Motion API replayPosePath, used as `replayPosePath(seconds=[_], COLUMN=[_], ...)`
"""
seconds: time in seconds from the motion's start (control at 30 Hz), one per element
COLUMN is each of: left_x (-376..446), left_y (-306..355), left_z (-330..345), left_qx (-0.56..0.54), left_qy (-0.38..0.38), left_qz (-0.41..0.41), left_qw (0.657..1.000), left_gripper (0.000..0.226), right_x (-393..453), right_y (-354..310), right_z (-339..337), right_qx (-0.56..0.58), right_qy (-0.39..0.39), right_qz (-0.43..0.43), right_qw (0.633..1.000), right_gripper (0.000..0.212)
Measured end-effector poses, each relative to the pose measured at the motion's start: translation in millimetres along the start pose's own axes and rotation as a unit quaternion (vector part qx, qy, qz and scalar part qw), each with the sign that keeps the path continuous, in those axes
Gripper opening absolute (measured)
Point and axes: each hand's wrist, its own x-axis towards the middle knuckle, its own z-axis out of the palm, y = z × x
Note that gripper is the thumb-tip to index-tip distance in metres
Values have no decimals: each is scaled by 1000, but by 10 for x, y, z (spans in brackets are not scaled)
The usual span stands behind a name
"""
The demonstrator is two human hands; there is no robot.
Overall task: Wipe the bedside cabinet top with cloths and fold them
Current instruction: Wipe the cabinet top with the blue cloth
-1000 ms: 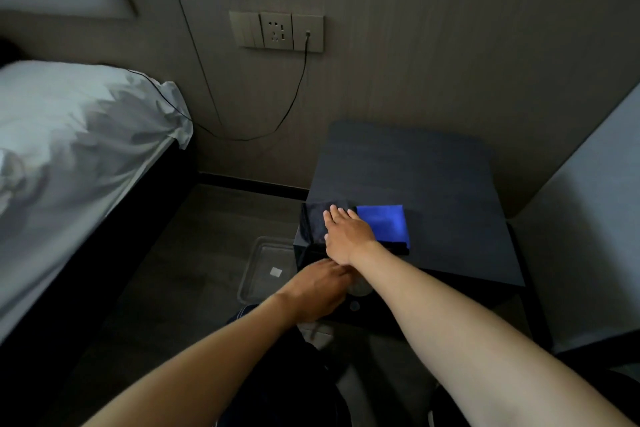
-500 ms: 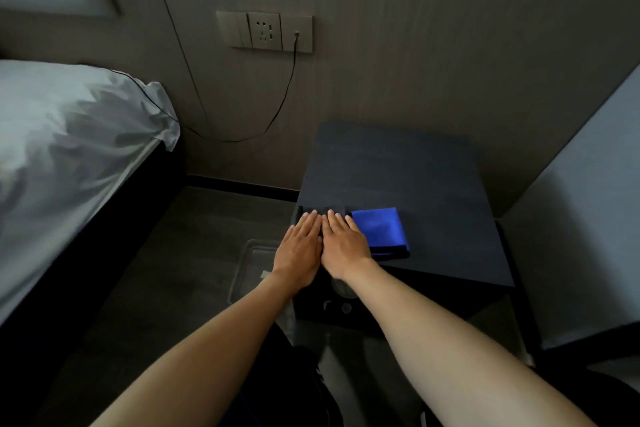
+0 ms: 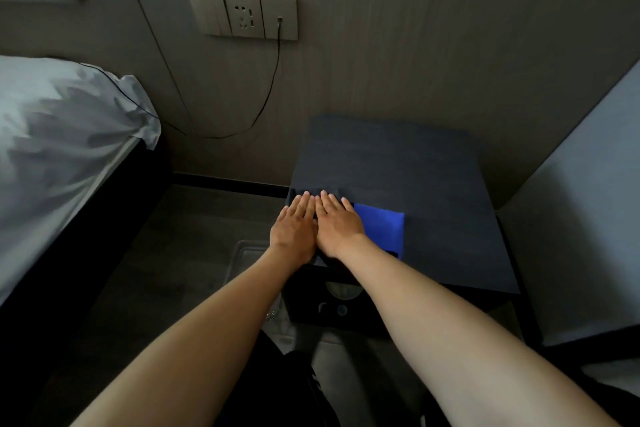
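your left hand [image 3: 294, 230] and right hand [image 3: 337, 224] lie flat side by side, fingers [image 3: 304, 199] straight and released, pressing the dark cloth [image 3: 320, 255] on the tabletop [image 3: 415, 166], blue cloth [image 3: 381, 227] just beside.

Both forearms reach forward, bare. The left hand [image 3: 294, 229] and right hand [image 3: 337, 224] lie flat, palms down, side by side. Fingers are straight and touching.

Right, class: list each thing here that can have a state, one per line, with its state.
Left hand: flat, fingers straight, pressing the dark cloth.
Right hand: flat beside it, pressing too.
Dark cloth: folded, at the cabinet's front left corner.
Blue cloth: folded, lying flat beside the right hand.
Cabinet top: bare behind the cloths.
Cable: plugged into the wall socket.
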Motion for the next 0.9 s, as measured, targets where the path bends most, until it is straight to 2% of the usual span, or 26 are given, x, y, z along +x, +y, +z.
replayPosePath(seconds=[0.27, 0.47, 0.9], left_x=[329, 629, 1401], left_y=[5, 25, 515], left_z=[-44, -69, -162], left_qx=[-6, 1, -22], left_qy=[-2, 2, 8], left_qz=[-5, -4, 20], left_qw=[1000, 1000, 1000], left_gripper=[69, 76, 74], right_x=[273, 557, 987], right_y=[151, 317, 1114], right_z=[-44, -78, -194], right_qx=[6, 27, 77], right_qy=[6, 2, -1], right_qz=[6, 8, 32], right_qw=[1000, 1000, 997], right_gripper=[57, 57, 57])
